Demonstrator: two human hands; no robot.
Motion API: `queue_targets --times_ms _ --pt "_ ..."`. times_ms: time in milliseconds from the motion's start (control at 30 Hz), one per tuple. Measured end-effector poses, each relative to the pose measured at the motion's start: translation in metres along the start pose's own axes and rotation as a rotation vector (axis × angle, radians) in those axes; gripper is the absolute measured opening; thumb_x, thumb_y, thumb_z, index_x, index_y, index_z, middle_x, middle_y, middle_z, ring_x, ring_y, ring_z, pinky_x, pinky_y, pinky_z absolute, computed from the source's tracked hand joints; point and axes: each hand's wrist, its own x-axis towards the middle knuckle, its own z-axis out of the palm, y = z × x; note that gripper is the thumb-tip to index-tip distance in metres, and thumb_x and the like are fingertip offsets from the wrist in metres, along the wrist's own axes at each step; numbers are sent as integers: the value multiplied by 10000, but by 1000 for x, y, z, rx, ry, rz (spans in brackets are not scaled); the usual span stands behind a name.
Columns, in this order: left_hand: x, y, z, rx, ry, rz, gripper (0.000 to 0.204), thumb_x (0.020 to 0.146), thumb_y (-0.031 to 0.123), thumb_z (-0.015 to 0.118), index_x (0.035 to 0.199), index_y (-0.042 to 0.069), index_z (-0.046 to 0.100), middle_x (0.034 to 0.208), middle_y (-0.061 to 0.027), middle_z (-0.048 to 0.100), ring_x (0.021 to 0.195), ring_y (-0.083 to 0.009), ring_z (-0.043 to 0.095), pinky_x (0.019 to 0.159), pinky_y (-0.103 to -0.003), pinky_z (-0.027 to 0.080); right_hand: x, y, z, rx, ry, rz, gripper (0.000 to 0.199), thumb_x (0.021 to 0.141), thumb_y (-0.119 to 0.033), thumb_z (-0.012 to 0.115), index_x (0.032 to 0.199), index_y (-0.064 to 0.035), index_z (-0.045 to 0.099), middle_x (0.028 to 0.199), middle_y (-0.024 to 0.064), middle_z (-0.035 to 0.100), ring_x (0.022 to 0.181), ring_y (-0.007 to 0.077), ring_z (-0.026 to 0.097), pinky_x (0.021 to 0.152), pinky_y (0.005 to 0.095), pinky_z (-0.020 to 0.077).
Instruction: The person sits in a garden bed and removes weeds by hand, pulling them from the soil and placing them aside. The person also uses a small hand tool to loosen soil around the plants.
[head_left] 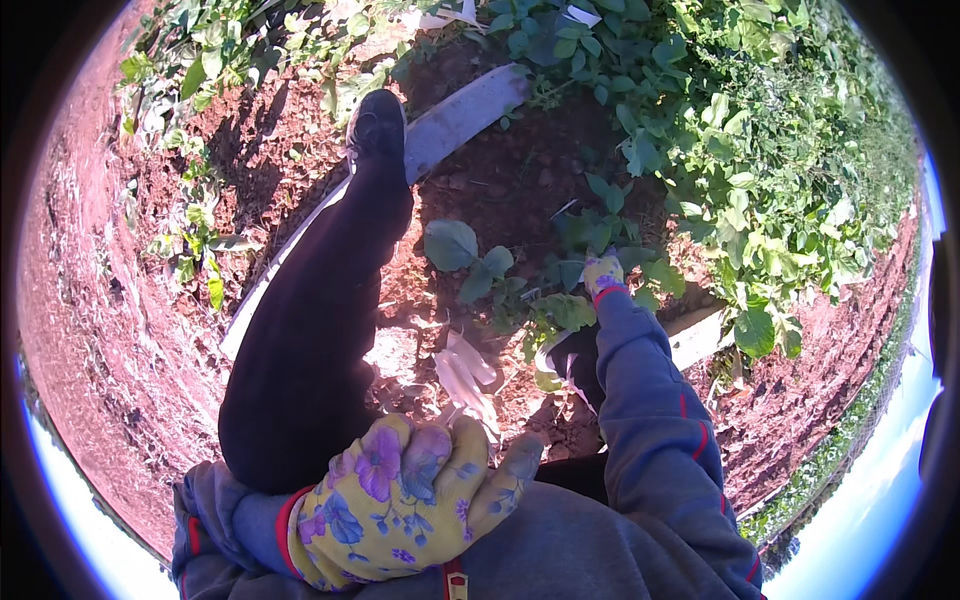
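My left hand (400, 500), in a yellow glove with purple and blue flowers, is close to my body with its fingers curled in. A bundle of pale pinkish strips (465, 375) sticks out beyond the curled fingers and seems to be held in them. My right hand (603, 274), in a matching glove, reaches down among the leaves of a low green plant (590, 232). Its fingers look drawn together, and leaves and shadow hide what is between them. Broad leaves (452, 246) of a plant spread to the left of that hand.
A long pale strip (465, 115) crosses the reddish soil (250, 140) beneath my outstretched leg (310, 300) and dark shoe (377, 125). Dense green vines (770, 170) cover the right side. White scraps (583, 15) lie among leaves at the far edge.
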Motion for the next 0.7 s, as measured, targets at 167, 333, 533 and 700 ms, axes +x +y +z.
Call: queue_targets --times_ms 167,333,533,700 --pt "-7 0 -5 -57 -59 -5 231 843 432 541 987 253 559 790 0 445 698 -160 443 570 -290 388 -93 -34 -24 305 83 129 568 957 -466 448 1273 4 483 1187 308 579 1100 469 551 914 508 446" --pt "-7 3 -7 -72 -93 -5 288 846 375 521 1109 264 566 825 12 468 729 -151 451 599 -288 394 -79 -57 -37 383 209 80 553 962 -481 434 1219 3 508 1083 319 613 1045 489 567 865 536 448" --pt "-9 6 -4 -19 -206 -45 411 851 306 497 1254 277 574 867 26 495 767 -139 461 635 -285 401 -12 -128 -99 596 75 219 514 972 -456 425 1157 10 535 1044 307 628 1005 491 580 840 523 471" --pt "10 -11 -5 63 -54 124 436 856 353 497 1289 335 553 853 32 453 671 -141 431 541 -273 394 1 -37 -26 0 8 32 522 973 -432 431 1245 10 493 1085 307 619 1016 497 575 864 525 468"
